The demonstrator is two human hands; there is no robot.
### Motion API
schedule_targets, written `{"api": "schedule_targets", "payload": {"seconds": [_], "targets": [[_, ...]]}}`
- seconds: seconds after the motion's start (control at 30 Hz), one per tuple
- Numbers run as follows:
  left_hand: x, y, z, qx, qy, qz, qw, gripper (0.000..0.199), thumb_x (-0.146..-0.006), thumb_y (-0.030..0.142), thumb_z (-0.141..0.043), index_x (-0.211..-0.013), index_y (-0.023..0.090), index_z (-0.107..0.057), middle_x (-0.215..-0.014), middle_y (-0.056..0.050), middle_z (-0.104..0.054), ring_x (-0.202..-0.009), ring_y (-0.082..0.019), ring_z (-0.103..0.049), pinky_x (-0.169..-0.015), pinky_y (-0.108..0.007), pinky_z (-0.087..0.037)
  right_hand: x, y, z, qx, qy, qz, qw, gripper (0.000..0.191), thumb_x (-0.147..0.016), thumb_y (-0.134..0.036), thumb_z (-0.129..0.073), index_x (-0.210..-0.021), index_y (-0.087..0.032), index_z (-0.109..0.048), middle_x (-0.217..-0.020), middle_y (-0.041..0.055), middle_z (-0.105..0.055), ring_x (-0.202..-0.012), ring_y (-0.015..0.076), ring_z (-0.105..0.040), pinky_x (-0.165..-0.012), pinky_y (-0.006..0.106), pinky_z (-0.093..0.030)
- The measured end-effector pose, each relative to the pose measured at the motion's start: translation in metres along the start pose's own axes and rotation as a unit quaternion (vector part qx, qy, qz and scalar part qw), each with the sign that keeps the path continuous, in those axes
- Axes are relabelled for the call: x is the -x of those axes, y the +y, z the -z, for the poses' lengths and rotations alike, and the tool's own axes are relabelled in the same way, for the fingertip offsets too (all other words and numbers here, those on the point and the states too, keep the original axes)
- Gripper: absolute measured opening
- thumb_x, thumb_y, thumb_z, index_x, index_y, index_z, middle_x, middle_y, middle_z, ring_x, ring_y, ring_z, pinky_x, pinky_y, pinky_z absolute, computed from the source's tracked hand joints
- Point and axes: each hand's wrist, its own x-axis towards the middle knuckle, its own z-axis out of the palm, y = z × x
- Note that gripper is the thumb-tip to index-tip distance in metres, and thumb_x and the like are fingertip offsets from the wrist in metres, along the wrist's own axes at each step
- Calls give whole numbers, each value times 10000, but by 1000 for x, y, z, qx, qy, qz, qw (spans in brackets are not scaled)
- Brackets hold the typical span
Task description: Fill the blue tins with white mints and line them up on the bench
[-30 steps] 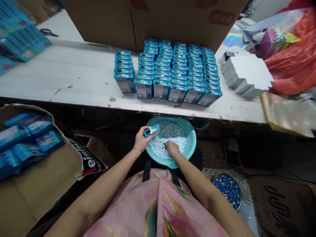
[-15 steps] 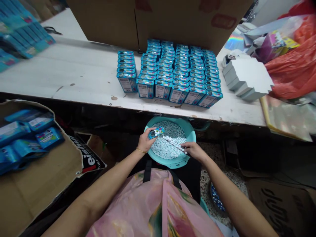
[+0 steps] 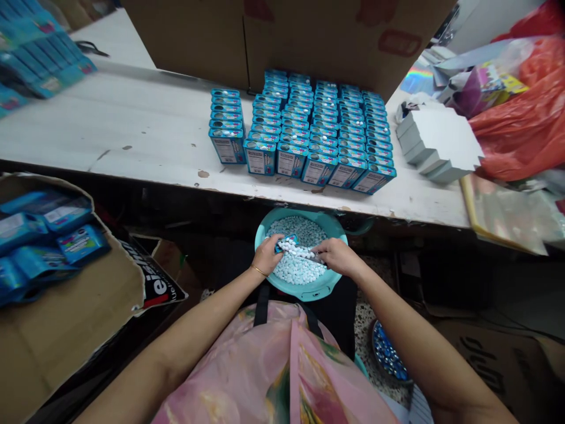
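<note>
As I read the feed, left hand (image 3: 267, 256) grips a blue tin (image 3: 286, 242) over a round teal plastic basin (image 3: 304, 292) of white mints (image 3: 295, 268) below the scuffed desk (image 3: 132, 132); right hand (image 3: 338, 256) half-closed, hold unclear.

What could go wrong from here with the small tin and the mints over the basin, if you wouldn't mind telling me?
The lined-up mints by the right hand might roll past the small tin in the left hand and spill over the basin rim. Separately, the front row of tins stands close to the table edge, so a bump could perhaps knock some off.
</note>
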Motion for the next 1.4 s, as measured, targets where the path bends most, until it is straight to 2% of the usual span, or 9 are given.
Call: {"api": "schedule_targets", "payload": {"seconds": [0.17,0.3,0.4,0.5,0.67,0.87,1.07,1.27,1.4], "targets": [[-2,-1,-3,-17,-8,15,1000,459,-626,112,-546,-1074,197,-490,-1026,-46,-579,-959,-207,-527,-841,-335,-420,-1,-32,14,148,-7,8,989,351,-655,-122,-418,-838,-230,-697,-685,26,-650,-649,125,-539,-536,202,-307],[-2,2,0,1,5,19,1000,441,-628,116,-548,-1060,190,-499,-1010,-45,-585,-940,-200,-536,-834,-330,-424,2,-43,23,185,-6,12,983,313,-645,-114,-423,-758,-205,-700,-705,51,-656,-679,138,-548,-542,206,-303],[0,6,9,35,21,31,999,412,-639,130,-550,-1045,191,-509,-970,-31,-594,-886,-181,-555,-799,-309,-441,12,-31,30,130,32,32,990,301,-660,-130,-420,-765,-197,-694,-738,43,-653,-682,125,-546,-559,187,-333],[4,9,17,90,29,16,995,418,-656,144,-557,-1066,204,-498,-1025,-26,-581,-909,-166,-553,-814,-294,-438,25,-1,30,7,84,12,996,348,-690,-170,-404,-913,-195,-670,-749,22,-641,-622,102,-536,-538,166,-373],[3,3,14,198,110,42,973,369,-649,189,-606,-1002,171,-504,-1022,-55,-577,-951,-174,-548,-848,-325,-426,31,44,5,-127,144,-60,979,360,-693,-217,-418,-955,-187,-662,-709,3,-640,-545,96,-538,-491,175,-417],[0,-6,-1,243,125,64,960,370,-613,155,-617,-967,156,-506,-992,-59,-575,-926,-177,-557,-828,-333,-436,17,67,-26,-80,140,-94,982,355,-714,-201,-418,-985,-213,-646,-730,10,-653,-596,112,-565,-547,197,-422],[2,5,12,170,99,46,979,354,-634,134,-564,-983,181,-518,-1000,-34,-585,-930,-169,-554,-828,-307,-434,-14,70,-73,130,110,-127,977,375,-739,-85,-362,-980,-193,-627,-1015,86,-592,-856,170,-539,-705,235,-373],[5,14,36,77,83,29,993,369,-656,165,-554,-1022,183,-515,-967,-26,-595,-862,-159,-567,-784,-280,-446,-58,53,-128,78,63,-91,991,297,-742,-139,-413,-894,-188,-663,-901,60,-640,-819,156,-545,-673,208,-363],[5,15,46,42,80,10,996,381,-660,147,-534,-1039,183,-505,-998,-38,-585,-911,-171,-553,-811,-290,-436,-57,64,-119,31,51,-75,995,262,-733,-199,-457,-859,-190,-686,-826,40,-663,-786,150,-556,-662,202,-369]]}}
